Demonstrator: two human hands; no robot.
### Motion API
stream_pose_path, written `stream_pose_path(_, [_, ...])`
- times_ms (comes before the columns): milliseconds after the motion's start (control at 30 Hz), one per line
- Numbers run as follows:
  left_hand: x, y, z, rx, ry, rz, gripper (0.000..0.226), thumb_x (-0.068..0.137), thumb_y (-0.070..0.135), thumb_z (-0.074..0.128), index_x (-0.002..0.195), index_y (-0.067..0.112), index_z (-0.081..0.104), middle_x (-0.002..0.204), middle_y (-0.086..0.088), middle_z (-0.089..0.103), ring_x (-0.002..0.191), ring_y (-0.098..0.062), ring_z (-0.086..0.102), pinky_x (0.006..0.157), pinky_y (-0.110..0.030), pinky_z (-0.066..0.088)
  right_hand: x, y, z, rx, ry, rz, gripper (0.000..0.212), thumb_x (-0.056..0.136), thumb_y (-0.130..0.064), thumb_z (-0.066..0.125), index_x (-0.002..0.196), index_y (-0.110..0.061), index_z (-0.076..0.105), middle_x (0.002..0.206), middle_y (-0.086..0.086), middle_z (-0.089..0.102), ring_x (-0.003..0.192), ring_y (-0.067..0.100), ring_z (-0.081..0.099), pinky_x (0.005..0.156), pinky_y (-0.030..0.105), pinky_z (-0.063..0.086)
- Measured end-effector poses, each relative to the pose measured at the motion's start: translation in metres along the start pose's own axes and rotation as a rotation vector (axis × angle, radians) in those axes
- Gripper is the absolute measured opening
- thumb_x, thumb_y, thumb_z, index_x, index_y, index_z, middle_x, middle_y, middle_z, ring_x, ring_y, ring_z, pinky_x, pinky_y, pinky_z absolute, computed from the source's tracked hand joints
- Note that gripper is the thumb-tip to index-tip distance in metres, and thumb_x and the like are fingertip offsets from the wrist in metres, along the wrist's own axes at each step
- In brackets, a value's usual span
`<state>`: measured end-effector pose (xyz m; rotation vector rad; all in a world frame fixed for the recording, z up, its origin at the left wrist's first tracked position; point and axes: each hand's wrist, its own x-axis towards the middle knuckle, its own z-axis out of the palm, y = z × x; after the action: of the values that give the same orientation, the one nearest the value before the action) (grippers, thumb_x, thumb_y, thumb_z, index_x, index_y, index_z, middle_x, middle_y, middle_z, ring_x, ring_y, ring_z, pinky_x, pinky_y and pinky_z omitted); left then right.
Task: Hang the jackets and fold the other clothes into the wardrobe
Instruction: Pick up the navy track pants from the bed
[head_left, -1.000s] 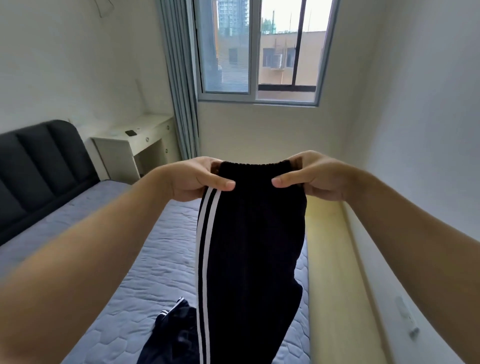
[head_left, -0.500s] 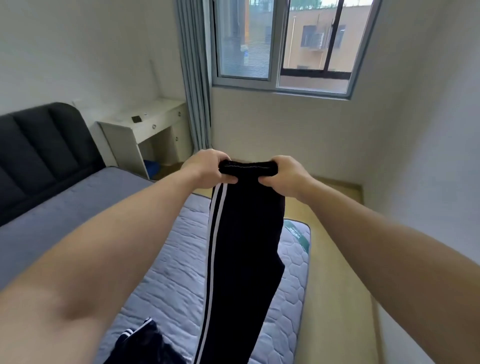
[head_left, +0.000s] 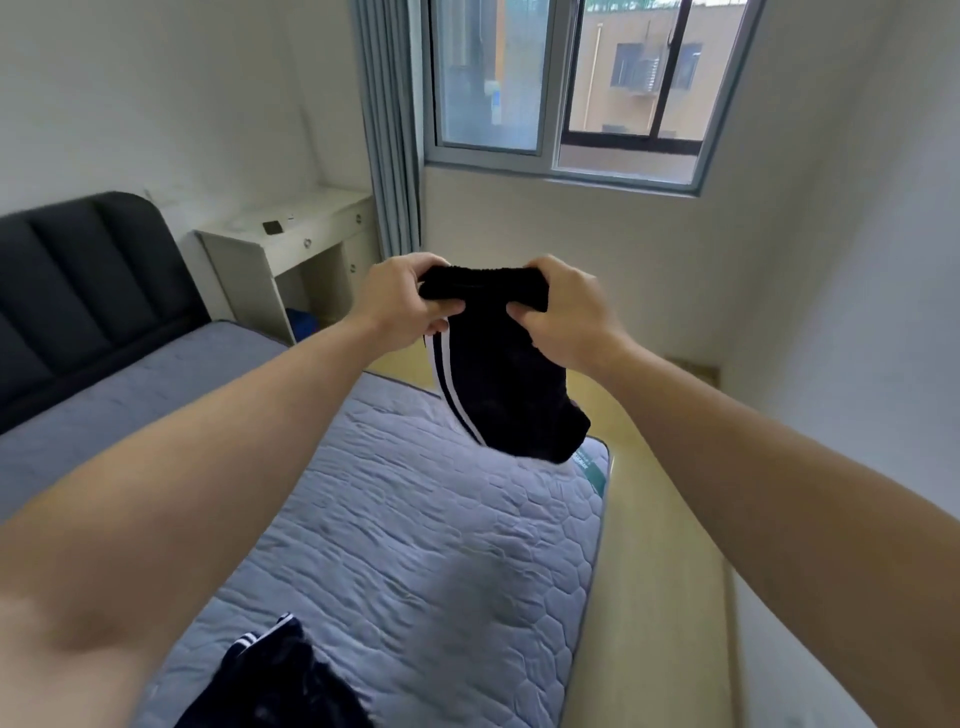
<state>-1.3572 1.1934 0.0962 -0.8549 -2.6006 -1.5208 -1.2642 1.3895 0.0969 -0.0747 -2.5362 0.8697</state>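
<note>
Left hand (head_left: 402, 299) and right hand (head_left: 563, 312) are pinching the black trousers (head_left: 498, 384) by the waistband, mid-frame. I am risking bunched legs landing crumpled on the mattress (head_left: 415, 519).

No wording can be read anywhere; the green label (head_left: 592, 469) at the mattress (head_left: 415, 519) corner carries white lettering, too small and blurred to make out.

Above the bed's (head_left: 415, 519) far corner the left hand (head_left: 402, 301) and right hand (head_left: 566, 317) hold the trousers (head_left: 498, 384), another garment (head_left: 275, 680) lies on the bed's near end, the headboard (head_left: 78, 291) stands at its left, and the bench (head_left: 301, 223) and window (head_left: 571, 88) lie beyond it.
</note>
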Motion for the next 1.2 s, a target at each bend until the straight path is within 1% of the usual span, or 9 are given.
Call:
stream_pose_path(100, [-0.047, -0.034, 0.011, 0.089, -0.016, -0.030, 0.034, 0.075, 0.010, 0.085, 0.104, 0.015, 0.070, 0.096, -0.002, 0.072, 0.090, -0.020, 0.071, 0.081, -0.029, 0.056, -0.046, 0.006, 0.031, -0.032, -0.063, 0.022, 0.029, 0.085, -0.020, 0.070, 0.113, -0.017, 0.061, 0.099, 0.000, 0.060, 0.088, 0.019, 0.054, 0.069, 0.026, 0.039])
stream_pose_path(300, [-0.190, -0.146, 0.058, 0.163, -0.202, -0.236, 0.035, 0.079, 0.008, 0.080, 0.109, 0.021, 0.067, 0.101, 0.000, 0.070, 0.099, -0.023, 0.065, 0.086, -0.033, 0.052, -0.188, 0.028, 0.134, -0.124, -0.301, 0.176, 0.029, 0.085, -0.016, 0.070, 0.112, -0.017, 0.059, 0.099, 0.002, 0.059, 0.087, 0.021, 0.050, 0.059, 0.027, 0.030])
stream_pose_path(500, [-0.355, -0.233, 0.083, 0.301, -0.428, -0.372, 0.036, 0.081, 0.016, 0.078, 0.113, 0.026, 0.066, 0.104, 0.001, 0.071, 0.087, -0.018, 0.061, 0.075, -0.026, 0.041, -0.347, 0.017, 0.219, -0.230, -0.593, 0.347, 0.026, 0.091, -0.026, 0.062, 0.112, -0.020, 0.048, 0.100, 0.005, 0.063, 0.090, 0.033, 0.059, 0.072, 0.045, 0.053])
stream_pose_path(633, [-0.444, -0.253, 0.067, 0.395, -0.601, -0.373, 0.036, 0.075, 0.024, 0.079, 0.109, 0.030, 0.069, 0.105, 0.004, 0.072, 0.100, -0.019, 0.065, 0.084, -0.033, 0.051, -0.435, -0.019, 0.246, -0.286, -0.763, 0.432, 0.029, 0.088, -0.034, 0.064, 0.112, -0.027, 0.049, 0.094, -0.001, 0.059, 0.087, 0.029, 0.060, 0.073, 0.042, 0.054])
stream_pose_path(767, [-0.513, -0.262, 0.033, 0.490, -0.832, -0.331, 0.031, 0.068, 0.030, 0.083, 0.097, 0.030, 0.070, 0.092, 0.008, 0.069, 0.092, -0.015, 0.061, 0.076, -0.031, 0.049, -0.496, -0.065, 0.265, -0.234, -1.076, 0.417, 0.024, 0.082, -0.038, 0.069, 0.098, -0.020, 0.065, 0.089, 0.001, 0.066, 0.083, 0.026, 0.063, 0.066, 0.035, 0.052])
stream_pose_path(900, [-0.557, -0.266, 0.005, 0.478, -1.063, -0.396, 0.028, 0.062, 0.023, 0.087, 0.084, 0.021, 0.069, 0.076, 0.011, 0.063, 0.075, -0.010, 0.058, 0.060, -0.022, 0.040, -0.534, -0.106, 0.287, -0.188, -1.263, 0.383, 0.025, 0.078, -0.037, 0.074, 0.089, -0.017, 0.065, 0.082, 0.001, 0.065, 0.077, 0.023, 0.061, 0.055, 0.029, 0.042])
stream_pose_path(1000, [-0.576, -0.268, -0.014, 0.438, -1.268, -0.558, 0.033, 0.061, 0.016, 0.089, 0.086, 0.016, 0.067, 0.081, 0.002, 0.069, 0.070, -0.011, 0.058, 0.065, -0.026, 0.045, -0.550, -0.127, 0.302, -0.112, -1.383, 0.424, 0.028, 0.076, -0.039, 0.079, 0.090, -0.022, 0.060, 0.078, -0.005, 0.061, 0.065, 0.013, 0.059, 0.051, 0.025, 0.042])
stream_pose_path(1067, [-0.584, -0.269, -0.027, 0.395, -1.403, -0.681, 0.032, 0.066, 0.008, 0.089, 0.086, 0.012, 0.064, 0.078, 0.002, 0.070, 0.067, -0.010, 0.062, 0.069, -0.026, 0.050, -0.557, -0.139, 0.310, 0.023, -1.490, 0.552, 0.029, 0.078, -0.034, 0.081, 0.094, -0.022, 0.060, 0.080, -0.001, 0.065, 0.062, 0.012, 0.065, 0.048, 0.020, 0.048])
stream_pose_path(1200, [-0.590, -0.273, -0.044, 0.199, -1.505, -0.925, 0.033, 0.078, -0.014, 0.074, 0.084, 0.013, 0.055, 0.078, -0.005, 0.072, 0.073, -0.015, 0.070, 0.084, -0.034, 0.056, -0.562, -0.153, 0.321, 0.221, -1.588, 0.733, 0.030, 0.082, -0.020, 0.079, 0.106, -0.020, 0.061, 0.093, 0.008, 0.072, 0.071, 0.018, 0.074, 0.067, 0.027, 0.060])
